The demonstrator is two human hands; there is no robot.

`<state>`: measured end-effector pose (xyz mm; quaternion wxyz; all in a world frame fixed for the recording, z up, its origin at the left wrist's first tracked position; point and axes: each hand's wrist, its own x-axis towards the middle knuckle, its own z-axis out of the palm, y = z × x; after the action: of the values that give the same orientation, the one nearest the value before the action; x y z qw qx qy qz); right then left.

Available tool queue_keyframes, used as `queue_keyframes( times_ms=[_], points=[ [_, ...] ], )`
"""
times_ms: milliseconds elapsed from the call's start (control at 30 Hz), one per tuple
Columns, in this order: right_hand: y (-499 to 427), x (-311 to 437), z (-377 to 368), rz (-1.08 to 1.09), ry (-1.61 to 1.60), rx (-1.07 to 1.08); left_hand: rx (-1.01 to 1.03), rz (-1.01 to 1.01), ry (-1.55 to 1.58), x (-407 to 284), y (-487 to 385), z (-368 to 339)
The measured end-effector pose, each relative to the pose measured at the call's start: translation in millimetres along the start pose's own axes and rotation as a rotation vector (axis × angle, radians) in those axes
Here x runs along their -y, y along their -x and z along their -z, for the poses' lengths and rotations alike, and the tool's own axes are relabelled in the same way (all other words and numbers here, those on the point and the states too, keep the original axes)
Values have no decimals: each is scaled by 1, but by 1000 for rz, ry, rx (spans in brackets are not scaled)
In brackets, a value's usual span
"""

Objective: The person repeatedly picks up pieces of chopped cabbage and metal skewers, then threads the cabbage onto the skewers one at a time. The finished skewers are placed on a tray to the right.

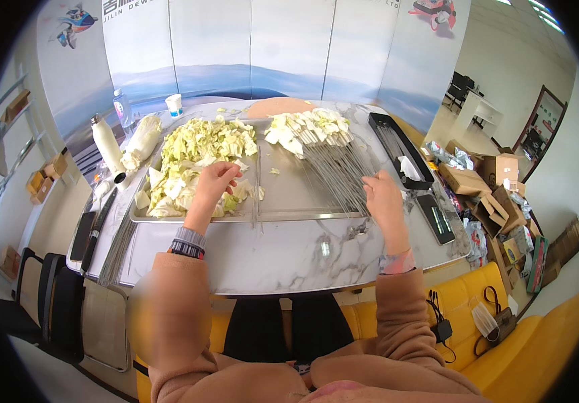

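My left hand [217,180], fingers curled, hovers over torn cabbage leaves [208,141] heaped in the left part of a metal tray [294,194]. Whether a piece is between its fingers cannot be made out. On the right, my right hand [384,196] is bent beside the bare ends of a pile of metal skewers [337,176]; its fingertips are partly hidden, so a grip on a skewer is unclear. Cabbage pieces [314,126] are threaded on the far ends of that pile. A few bare skewers [256,186] lie lengthwise between the two parts.
More skewers [118,252] lie at the table's left, near a sheathed knife [99,226] and phone [83,237]. A whole cabbage [142,138], white bottle [106,143] and paper cup [174,107] stand behind. At right are a black box [400,151] and another phone [435,219].
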<state>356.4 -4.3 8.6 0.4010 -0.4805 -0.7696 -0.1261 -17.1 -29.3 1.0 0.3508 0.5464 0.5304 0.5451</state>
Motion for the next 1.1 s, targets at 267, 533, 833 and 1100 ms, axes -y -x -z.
queue_keyframes(
  times_ms=[267, 533, 833, 1100],
  points=[
    [-15, 68, -15, 7, -474, 259, -13, -193, -429, 16, -8, -15],
    [-27, 126, -83, -430, -1013, 673, 45, -128, -470, 9, -4, -17],
    [-35, 151, -118, -603, -1038, 796, 60, -64, -425, 6, -1, -17],
    [-35, 145, -112, -744, -1233, 814, 66, -66, -437, 12, -4, -14]
  ],
)
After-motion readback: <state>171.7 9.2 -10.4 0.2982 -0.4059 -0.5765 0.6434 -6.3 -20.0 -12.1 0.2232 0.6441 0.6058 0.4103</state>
